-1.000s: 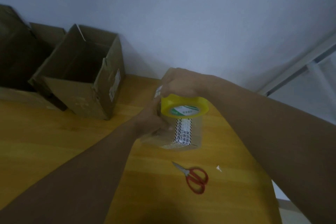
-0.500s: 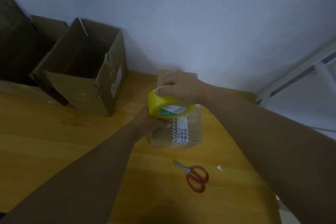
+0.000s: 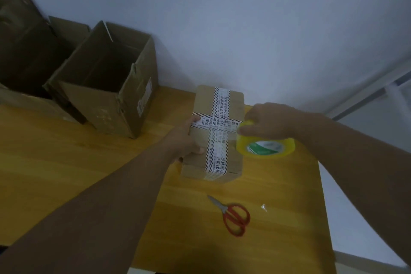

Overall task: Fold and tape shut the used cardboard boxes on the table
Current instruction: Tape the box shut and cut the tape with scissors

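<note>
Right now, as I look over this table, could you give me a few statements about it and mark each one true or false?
1. The right hand holds a yellow tape roll beside the small box. True.
2. The scissors lie on top of the small box. False: they lie on the table, nearer the camera than the box.
3. The left hand holds the small box at its left side. True.
4. The big box at the back left is taped shut. False: its top is open.
5. The small box has no tape on it. False: printed, striped tape crosses its top both ways.
</note>
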